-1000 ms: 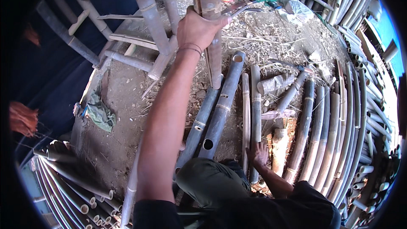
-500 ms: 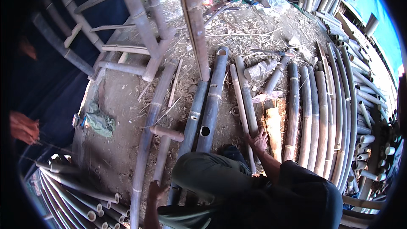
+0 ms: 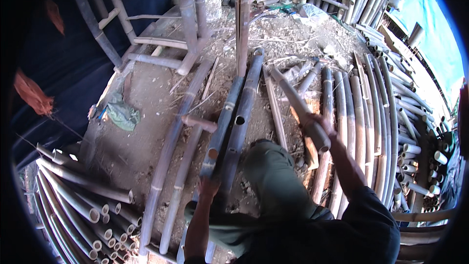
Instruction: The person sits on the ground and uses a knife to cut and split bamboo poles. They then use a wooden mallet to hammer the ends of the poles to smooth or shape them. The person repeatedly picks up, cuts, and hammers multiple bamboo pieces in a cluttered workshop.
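Observation:
My right hand (image 3: 323, 124) is closed around a short bamboo pole (image 3: 289, 88), raised off the ground and tilted, its open end toward me. My left hand (image 3: 208, 187) is at a grey-blue bamboo pole (image 3: 221, 129) with a hole cut in its wall; its fingers are too blurred to make out. Beside that lies a darker bamboo pole (image 3: 250, 90), also with a cut hole. A T-shaped bamboo piece (image 3: 200, 123) rests left of my left hand's pole. Below the raised pole, a thin bamboo length (image 3: 275, 112) lies on the ground.
Long bamboo poles (image 3: 359, 117) lie in a row at right, with more stacked beyond. Cut bamboo (image 3: 93, 210) fans out at lower left. An upright post (image 3: 243, 24) stands ahead. A bamboo frame (image 3: 185, 10), a white bucket (image 3: 213, 0) and a green bag (image 3: 122, 112) are farther off.
My right hand has lifted the short bamboo pole off the ground and swung its near end rightward. My left hand has moved right and forward, from the T-shaped piece to the grey-blue pole.

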`<action>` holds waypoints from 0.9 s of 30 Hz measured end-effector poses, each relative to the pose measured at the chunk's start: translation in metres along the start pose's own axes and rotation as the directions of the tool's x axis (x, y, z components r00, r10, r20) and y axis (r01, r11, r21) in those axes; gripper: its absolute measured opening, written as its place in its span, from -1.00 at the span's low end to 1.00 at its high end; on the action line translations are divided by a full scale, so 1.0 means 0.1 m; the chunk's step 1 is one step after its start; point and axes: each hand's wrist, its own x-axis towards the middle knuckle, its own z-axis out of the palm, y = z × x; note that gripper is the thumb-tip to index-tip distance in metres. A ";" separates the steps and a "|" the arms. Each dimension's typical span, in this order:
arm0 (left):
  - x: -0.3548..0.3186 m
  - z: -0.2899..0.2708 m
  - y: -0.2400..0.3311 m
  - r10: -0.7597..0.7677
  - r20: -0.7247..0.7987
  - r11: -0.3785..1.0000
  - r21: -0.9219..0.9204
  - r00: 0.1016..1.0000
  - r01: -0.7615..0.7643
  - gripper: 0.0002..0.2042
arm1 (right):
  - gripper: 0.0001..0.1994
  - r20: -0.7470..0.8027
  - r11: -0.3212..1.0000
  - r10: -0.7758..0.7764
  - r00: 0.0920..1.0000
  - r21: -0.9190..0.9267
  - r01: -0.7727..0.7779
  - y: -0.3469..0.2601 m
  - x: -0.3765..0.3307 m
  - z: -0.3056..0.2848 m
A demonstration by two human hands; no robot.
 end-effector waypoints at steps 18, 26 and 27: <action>-0.40 -2.77 1.75 -0.187 -0.772 -0.257 -0.558 0.607 -0.789 -0.79 | -0.43 0.224 0.571 -0.333 0.916 -0.725 0.385 -0.07 -0.02 0.75; -1.53 -3.71 1.21 -0.388 -0.835 0.130 -0.468 0.389 -0.874 -0.73 | 0.11 -0.374 0.032 -0.151 0.915 -0.927 -0.374 1.49 1.10 -2.85; -1.68 -3.76 1.20 -0.346 -0.854 0.168 -0.463 0.388 -0.870 -0.73 | 0.09 -0.401 0.075 -0.019 0.916 -0.914 -0.398 1.64 1.12 -2.67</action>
